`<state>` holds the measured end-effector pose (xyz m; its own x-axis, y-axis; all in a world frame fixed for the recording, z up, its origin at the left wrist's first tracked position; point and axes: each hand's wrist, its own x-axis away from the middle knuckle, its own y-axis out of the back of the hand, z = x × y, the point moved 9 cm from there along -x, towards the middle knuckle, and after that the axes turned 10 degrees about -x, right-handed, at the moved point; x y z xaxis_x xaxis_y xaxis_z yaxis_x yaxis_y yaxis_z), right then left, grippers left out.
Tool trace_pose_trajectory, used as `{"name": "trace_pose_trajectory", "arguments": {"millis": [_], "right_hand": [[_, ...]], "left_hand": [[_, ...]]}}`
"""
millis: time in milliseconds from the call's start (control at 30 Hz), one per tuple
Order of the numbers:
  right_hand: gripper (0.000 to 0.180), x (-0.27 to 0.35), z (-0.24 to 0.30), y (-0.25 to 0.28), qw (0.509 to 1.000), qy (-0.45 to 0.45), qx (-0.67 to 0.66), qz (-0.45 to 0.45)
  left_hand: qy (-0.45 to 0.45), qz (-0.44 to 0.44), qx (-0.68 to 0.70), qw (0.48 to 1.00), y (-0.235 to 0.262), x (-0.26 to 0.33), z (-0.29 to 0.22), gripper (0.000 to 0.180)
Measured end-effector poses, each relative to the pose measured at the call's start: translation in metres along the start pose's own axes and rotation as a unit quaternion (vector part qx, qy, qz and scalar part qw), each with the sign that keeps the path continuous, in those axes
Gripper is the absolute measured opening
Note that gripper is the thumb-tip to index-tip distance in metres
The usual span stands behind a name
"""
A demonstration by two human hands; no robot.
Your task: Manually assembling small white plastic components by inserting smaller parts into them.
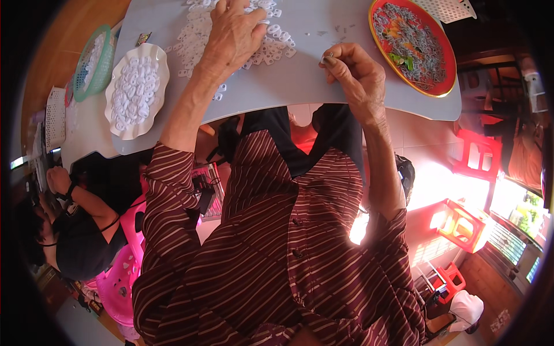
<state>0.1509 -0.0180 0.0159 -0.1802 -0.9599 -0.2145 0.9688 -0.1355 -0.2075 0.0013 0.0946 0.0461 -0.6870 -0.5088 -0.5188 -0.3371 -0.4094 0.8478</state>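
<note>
While pinching one small white plastic ring (324, 57) at the right hand (358, 75) fingertips, just beside the loose ring pile (202, 29) on the grey table (300, 81): keep pinch tight, left hand (234, 37) flat, fingers spread over pile. Left grip unclear; ring barely visible; pile cut off at top edge.

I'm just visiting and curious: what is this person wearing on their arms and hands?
Both hands, left hand and right hand, are bare: no gloves, rings or watch visible. The forearms are bare too. Loose dark maroon sleeves with thin pale stripes end near the elbows, matching the buttoned shirt.
</note>
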Motion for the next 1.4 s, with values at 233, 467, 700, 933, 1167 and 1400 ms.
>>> {"name": "trace_pose_trajectory", "arguments": {"millis": [233,467,700,933,1167,1400], "right_hand": [[0.011,0.001,0.000,0.000,1.000,0.001,0.008,-0.008],[0.016,0.003,0.005,0.002,0.999,0.021,0.026,-0.012],[0.017,0.002,0.005,0.002,0.999,0.023,0.005,-0.026],[0.032,0.000,0.006,0.005,0.998,0.028,-0.027,-0.042],[0.035,0.001,0.005,0.006,0.999,0.020,-0.018,-0.045],[0.034,0.002,0.007,0.005,0.998,0.019,-0.025,-0.046]], "left_hand": [[-0.009,-0.015,0.021,1.000,-0.003,-0.004,0.000,0.022],[0.199,0.022,0.319,0.926,0.001,0.001,0.016,0.015],[0.247,0.039,0.685,0.684,-0.013,0.008,-0.036,0.020],[0.195,0.049,0.636,0.745,-0.012,-0.002,-0.058,0.015],[0.148,0.086,0.514,0.840,0.001,-0.008,-0.065,0.021],[0.143,0.065,0.493,0.856,0.009,-0.011,-0.064,0.021]]}}
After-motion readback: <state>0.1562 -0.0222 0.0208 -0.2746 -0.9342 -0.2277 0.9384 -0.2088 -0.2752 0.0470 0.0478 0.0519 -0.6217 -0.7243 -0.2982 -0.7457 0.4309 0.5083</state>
